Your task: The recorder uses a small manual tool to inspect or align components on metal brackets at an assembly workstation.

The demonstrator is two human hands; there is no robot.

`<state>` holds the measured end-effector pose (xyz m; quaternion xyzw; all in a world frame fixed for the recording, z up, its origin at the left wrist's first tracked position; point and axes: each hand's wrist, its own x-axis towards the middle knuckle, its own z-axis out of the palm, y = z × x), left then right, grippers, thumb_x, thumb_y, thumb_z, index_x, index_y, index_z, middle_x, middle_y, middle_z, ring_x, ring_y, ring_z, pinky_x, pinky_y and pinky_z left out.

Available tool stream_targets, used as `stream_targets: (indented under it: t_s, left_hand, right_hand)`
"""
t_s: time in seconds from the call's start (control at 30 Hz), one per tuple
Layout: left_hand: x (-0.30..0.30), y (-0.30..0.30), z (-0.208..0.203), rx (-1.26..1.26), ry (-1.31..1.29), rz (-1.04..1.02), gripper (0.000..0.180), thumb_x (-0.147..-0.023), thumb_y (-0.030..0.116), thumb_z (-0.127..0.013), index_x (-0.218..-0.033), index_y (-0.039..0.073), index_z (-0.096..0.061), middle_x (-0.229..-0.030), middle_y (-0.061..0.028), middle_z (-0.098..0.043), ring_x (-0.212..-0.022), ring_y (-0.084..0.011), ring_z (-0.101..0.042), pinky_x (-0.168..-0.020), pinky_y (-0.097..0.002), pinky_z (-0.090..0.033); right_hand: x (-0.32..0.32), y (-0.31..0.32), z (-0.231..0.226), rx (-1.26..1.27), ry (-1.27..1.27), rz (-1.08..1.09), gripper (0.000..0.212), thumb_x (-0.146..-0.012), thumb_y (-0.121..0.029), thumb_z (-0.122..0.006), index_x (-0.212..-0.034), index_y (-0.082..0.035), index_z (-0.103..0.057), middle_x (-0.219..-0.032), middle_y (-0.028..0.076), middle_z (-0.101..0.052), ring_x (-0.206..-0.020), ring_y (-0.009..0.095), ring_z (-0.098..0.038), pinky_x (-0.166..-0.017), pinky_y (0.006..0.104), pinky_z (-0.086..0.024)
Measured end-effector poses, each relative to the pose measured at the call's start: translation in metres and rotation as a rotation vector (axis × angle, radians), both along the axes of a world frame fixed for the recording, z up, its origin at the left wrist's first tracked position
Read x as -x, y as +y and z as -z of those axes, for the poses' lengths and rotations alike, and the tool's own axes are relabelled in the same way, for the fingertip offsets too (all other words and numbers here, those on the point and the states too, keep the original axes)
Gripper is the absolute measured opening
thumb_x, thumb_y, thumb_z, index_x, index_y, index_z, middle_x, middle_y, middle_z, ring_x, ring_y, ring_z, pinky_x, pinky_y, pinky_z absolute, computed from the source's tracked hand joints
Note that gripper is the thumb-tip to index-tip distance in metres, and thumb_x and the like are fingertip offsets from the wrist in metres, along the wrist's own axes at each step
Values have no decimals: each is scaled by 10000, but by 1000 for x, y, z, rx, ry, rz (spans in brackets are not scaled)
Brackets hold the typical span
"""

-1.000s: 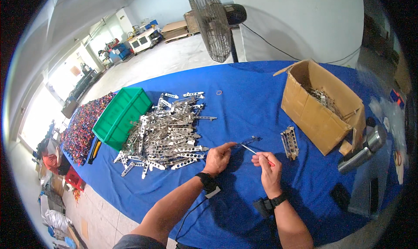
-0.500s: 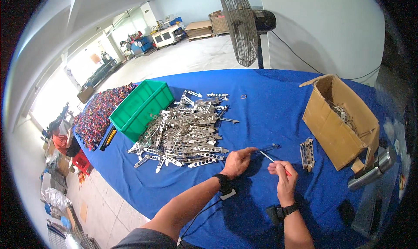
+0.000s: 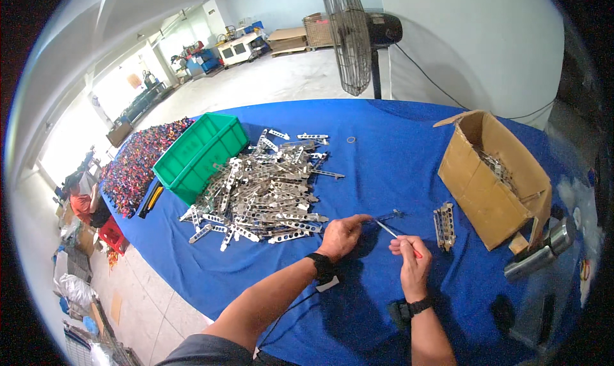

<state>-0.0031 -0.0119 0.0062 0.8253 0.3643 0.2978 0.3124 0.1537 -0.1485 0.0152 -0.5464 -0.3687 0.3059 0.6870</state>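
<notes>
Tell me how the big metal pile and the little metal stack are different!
The big metal pile has lots of strips; the little metal stack has only a few. The pile is jumbled; the stack is lined up. The pile is by the green bin, the stack by the cardboard box. Both lie on blue cloth.

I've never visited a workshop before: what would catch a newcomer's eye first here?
Probably the heap of holed metal strips left of centre on the blue cloth, a green bin at its upper left. Then the right hand, right of centre, holding a thin red-handled tool near the left hand.
</notes>
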Motion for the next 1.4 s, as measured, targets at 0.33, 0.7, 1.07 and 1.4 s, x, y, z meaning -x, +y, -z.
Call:
stream_targets:
  t_s: [0.33, 0.7, 1.07, 1.4]
  left_hand:
    - [2, -2, -5, 61, 27, -24, 302, -901, 116, -541, -1170, 134, -678, -695, -202, -619, -628, -334, -640, -611, -415, -492]
    - [4, 2, 1, 63, 10, -17, 305, -916, 98, -536, -1189, 116, -672, -623, -120, -542, -575, -202, -535, -563, -351, -455]
    - [1, 3, 4, 12, 36, -20, 302, -925, 123, -534, -1195, 112, -668, -604, -143, -556, -530, -208, -553, -574, -361, -479]
    - [3, 3, 3, -16, -18, -14, 309, -918, 114, -535, -1196, 118, -672, -609, -147, -571, -536, -219, -575, -570, -371, -480]
  right_hand:
    - [1, -1, -1, -13, -6, -66, 228, -1011, -154, -518, -1023, 43, -633, -942, 142, -703, -847, 198, -687, -790, 315, -555]
    - [1, 1, 2, -22, 19, -42, 242, -1010, -176, -520, -995, 36, -635, -913, 138, -703, -824, 189, -683, -748, 302, -543]
    - [0, 1, 1, -22, 22, -24, 200, -994, -114, -511, -1002, 45, -632, -908, 140, -703, -819, 194, -687, -746, 308, -547]
    - [5, 2, -4, -11, 5, -36, 235, -1005, -158, -512, -1013, 46, -630, -923, 142, -699, -836, 194, -681, -757, 304, -544]
